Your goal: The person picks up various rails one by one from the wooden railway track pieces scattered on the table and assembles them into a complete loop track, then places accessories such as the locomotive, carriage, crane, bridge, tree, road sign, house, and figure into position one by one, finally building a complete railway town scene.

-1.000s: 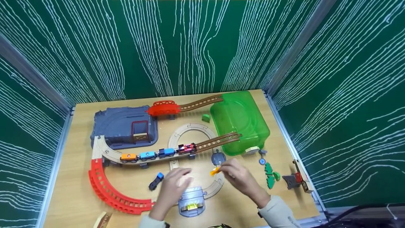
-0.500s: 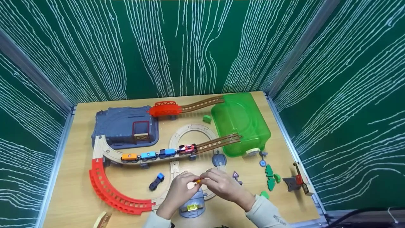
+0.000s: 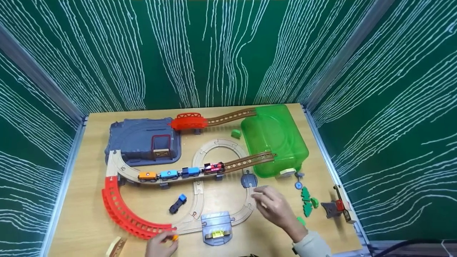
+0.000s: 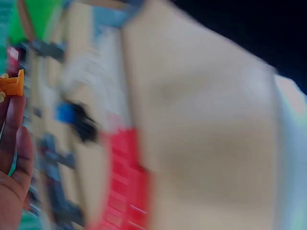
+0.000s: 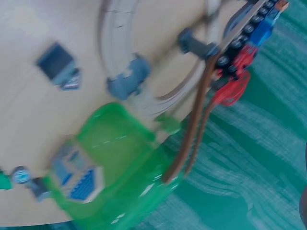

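My left hand (image 3: 160, 245) pinches a small orange toy figure (image 3: 175, 237) at the near end of the red curved track (image 3: 125, 214). In the left wrist view, the orange body and pale round hands of the figure stick out past the fingers (image 4: 18, 112). My right hand (image 3: 276, 210) hovers over the table, just right of the wooden loop track (image 3: 242, 214), its fingers loosely bent and nothing visible in them. A grey plate with a yellow piece (image 3: 217, 233) joins the loop between both hands.
A toy train (image 3: 191, 172) stands on the raised track. Behind are a grey rock base (image 3: 135, 139) and a green bin (image 3: 275, 139). A blue-and-black wagon (image 3: 177, 203), green trees (image 3: 306, 201), a round sign (image 3: 298, 185) and a crane-like piece (image 3: 335, 207) lie around.
Both hands were together over the grey plate with the orange figure between them. The left hand has since carried the figure left and nearer; the right has drawn back to the right.
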